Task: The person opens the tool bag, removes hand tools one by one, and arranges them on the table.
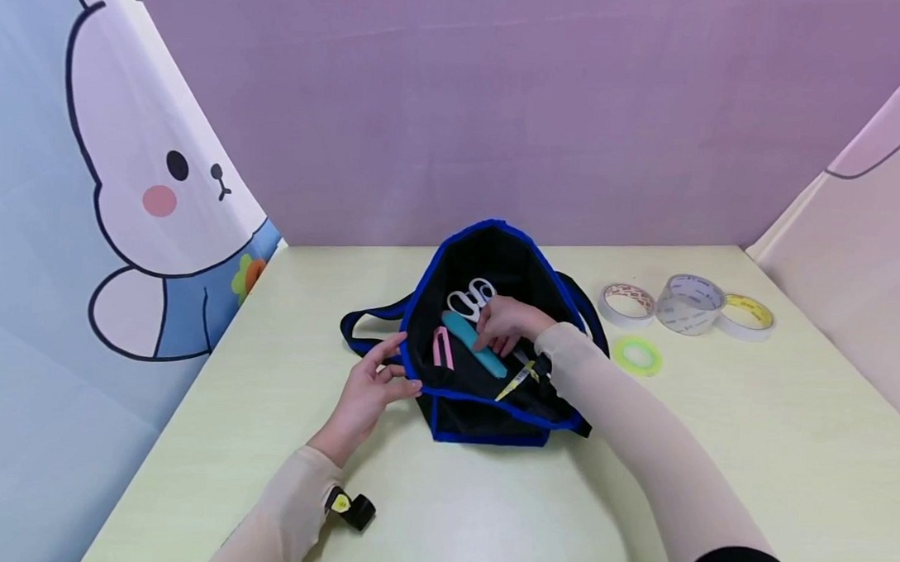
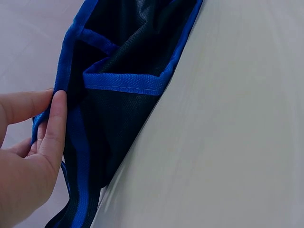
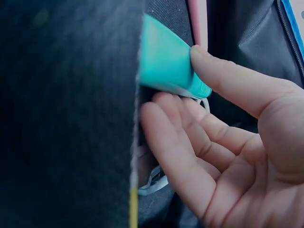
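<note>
A black bag [image 1: 489, 435] with blue edging lies tilted, its mouth facing me. My left hand [image 1: 367, 394] pinches the blue rim [image 2: 61, 71] at the left of the mouth between thumb and fingers. My right hand [image 1: 510, 323] reaches inside, thumb and curled fingers around a long teal object [image 1: 473, 344] with a ridged end; its kind is unclear. In the right wrist view that teal object [image 3: 166, 57] sits between thumb and fingertips. White-handled scissors [image 1: 462, 307], a pink slotted object [image 1: 443, 348] and a thin yellow pointed piece [image 1: 515, 382] also lie in the bag.
Right of the bag stand several tape rolls: a white roll [image 1: 627, 320], a wide clear roll [image 1: 683, 314], a yellow-cored roll [image 1: 749, 331] and a small green roll [image 1: 620, 353]. A strap [image 1: 352, 327] loops out at the bag's left. A purple backdrop [image 1: 530, 118] rises behind the table [image 1: 215, 389].
</note>
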Motion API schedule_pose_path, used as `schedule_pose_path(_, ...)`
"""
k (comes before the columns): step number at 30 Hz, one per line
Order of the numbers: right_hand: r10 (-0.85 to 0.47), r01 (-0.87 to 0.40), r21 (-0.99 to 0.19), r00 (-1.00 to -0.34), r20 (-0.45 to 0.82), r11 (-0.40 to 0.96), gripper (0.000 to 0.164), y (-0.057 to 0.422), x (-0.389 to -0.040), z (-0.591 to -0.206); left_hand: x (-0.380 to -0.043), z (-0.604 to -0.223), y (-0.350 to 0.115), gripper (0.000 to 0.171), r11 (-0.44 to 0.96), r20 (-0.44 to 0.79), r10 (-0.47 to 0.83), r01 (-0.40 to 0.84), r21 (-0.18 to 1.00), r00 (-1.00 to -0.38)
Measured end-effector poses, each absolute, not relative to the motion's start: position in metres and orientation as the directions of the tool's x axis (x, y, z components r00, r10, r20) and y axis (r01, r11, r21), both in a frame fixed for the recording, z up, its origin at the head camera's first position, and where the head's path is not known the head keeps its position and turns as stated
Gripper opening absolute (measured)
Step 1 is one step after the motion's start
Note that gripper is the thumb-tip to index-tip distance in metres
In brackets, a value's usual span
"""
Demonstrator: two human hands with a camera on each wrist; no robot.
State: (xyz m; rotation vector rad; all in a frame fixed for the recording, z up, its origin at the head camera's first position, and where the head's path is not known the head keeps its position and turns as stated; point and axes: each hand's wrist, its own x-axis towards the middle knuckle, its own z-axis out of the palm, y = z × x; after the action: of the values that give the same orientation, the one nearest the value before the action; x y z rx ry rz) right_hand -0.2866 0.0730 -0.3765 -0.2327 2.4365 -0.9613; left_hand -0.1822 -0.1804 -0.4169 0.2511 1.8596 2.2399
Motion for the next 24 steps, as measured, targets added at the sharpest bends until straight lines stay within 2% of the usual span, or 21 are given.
schedule_pose_path(5, -0.346, 0.034, -0.674, -0.839, -0.421, 0.738, 0.015, 0.073, -0.286, -0.376, -0.182, -0.415, -0.181, 0.076, -0.181, -0.006, 0.276, -0.059, 0.982, -0.961)
schedule_pose_path(13, -0.348, 0.047, -0.651, -0.815, -0.464, 0.757, 0.015, 0.073, -0.284, -0.374, -0.181, -0.415, -0.182, 0.076, -0.19, -0.009, 0.275, -0.063, 0.98, -0.961)
schedule_pose_path(17, -0.36, 0.053, -0.678, -0.815, -0.453, 0.733, 0.014, 0.08, -0.286, -0.377, -0.181, -0.415, -0.182, 0.076, -0.196, -0.007, 0.275, -0.063, 0.979, -0.962)
schedule_pose_path(21, -0.364, 0.104, -0.739, -0.819, -0.444, 0.666, 0.017, 0.09, -0.288, -0.378, -0.181, -0.416, -0.182, 0.076, -0.199, -0.007, 0.278, -0.065, 0.978, -0.96)
schedule_pose_path(24, -0.384, 0.13, -0.787, -0.817, -0.43, 0.603, 0.031, 0.094, -0.289, -0.375, -0.181, -0.415, -0.182, 0.076, -0.197, -0.002, 0.282, -0.06, 0.979, -0.959)
